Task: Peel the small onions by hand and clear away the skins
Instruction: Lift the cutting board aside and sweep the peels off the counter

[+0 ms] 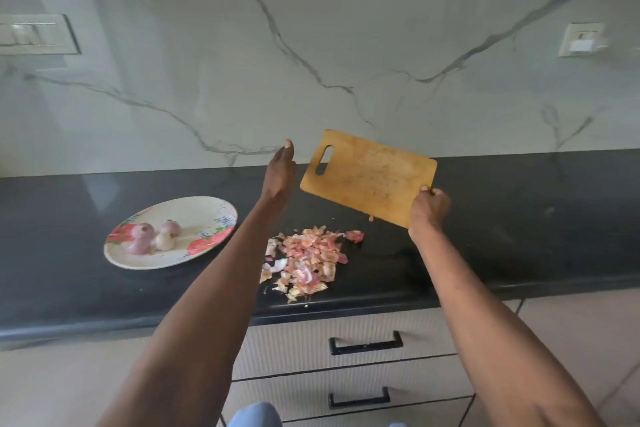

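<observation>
While onion skins (304,262) lie heaped near the black table's (502,218) front edge, four peeled onions (156,237) sit on a floral plate (194,210) to their left. Beyond, the right hand (429,208) grips a tilted, raised cutting board (367,177) by its corner; the left hand (281,172) hangs open-fingered just beside it.

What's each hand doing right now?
Left hand: open, fingers straight, holding nothing, raised beside the board.
Right hand: gripping the lower corner of the cutting board, tilted above the counter.
</observation>
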The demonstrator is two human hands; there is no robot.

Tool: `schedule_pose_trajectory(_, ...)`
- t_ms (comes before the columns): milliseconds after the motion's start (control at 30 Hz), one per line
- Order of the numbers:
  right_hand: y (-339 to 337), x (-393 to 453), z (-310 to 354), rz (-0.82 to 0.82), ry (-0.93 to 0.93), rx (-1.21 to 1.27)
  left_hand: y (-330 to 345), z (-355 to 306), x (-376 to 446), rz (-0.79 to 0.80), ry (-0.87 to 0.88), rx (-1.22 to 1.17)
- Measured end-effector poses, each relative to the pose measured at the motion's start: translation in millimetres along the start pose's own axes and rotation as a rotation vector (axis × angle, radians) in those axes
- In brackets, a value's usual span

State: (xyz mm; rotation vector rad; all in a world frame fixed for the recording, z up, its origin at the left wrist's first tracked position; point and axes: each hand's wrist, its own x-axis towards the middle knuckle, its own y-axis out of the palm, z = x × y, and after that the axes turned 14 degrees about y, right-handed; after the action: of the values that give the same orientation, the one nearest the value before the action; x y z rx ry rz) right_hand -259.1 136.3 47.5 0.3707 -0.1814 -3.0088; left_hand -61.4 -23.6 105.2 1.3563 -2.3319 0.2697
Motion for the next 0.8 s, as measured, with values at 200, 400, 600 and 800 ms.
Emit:
schedule_pose_trajectory(200,-39,-9,-7,-0.125,0.266,0.174,54,44,-5,0.052,-0.043,0.061)
schedule_pose_trajectory(400,-60,-13,-12,-0.115,0.3,0.036,90,47,-52,0.122,-0.035,0.179)
schedule_pose_trajectory(600,-79,-20,-18,-0.16,0.118,-0.58,98,30,-70,0.208,0.067,0.352)
schedule_pose_trajectory(800,-74,-49,-20,-0.213,-0.087,-0.64,73,22,-89,0.144,0.172,0.369)
